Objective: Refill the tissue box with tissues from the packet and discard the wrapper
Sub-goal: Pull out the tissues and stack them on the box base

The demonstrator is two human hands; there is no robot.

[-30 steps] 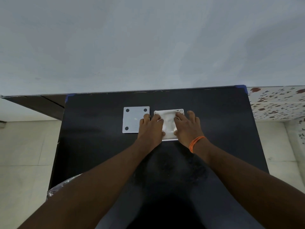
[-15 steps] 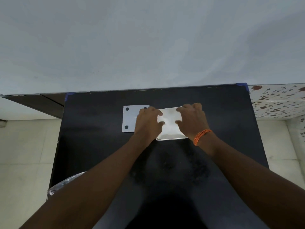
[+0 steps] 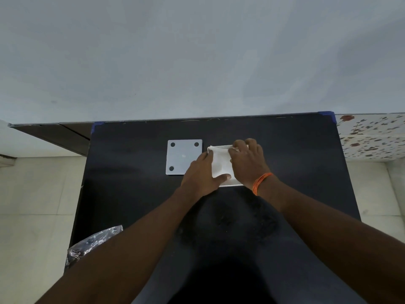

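A white square tissue box (image 3: 234, 184) sits open on the black table (image 3: 295, 161), filled with white tissues (image 3: 220, 163). My left hand (image 3: 202, 175) lies flat on the box's left side, thumb pressing on the tissues near the front. My right hand (image 3: 247, 162), with an orange band on the wrist, covers the right side, its fingers curled over the tissues at the far edge. The box's white lid (image 3: 183, 157), a flat square with dark round feet at its corners, lies just left of the box. A crumpled wrapper (image 3: 92, 244) shows at the table's near left edge.
The table stands against a pale grey wall (image 3: 197, 62). A patterned tiled surface (image 3: 372, 137) is at the right, a dark low ledge (image 3: 54, 132) at the left, and light floor tiles on both sides.
My right hand has shifted to the box's far right corner, fingers curling over the tissues. My left hand slid along the left edge, thumb now at the front.
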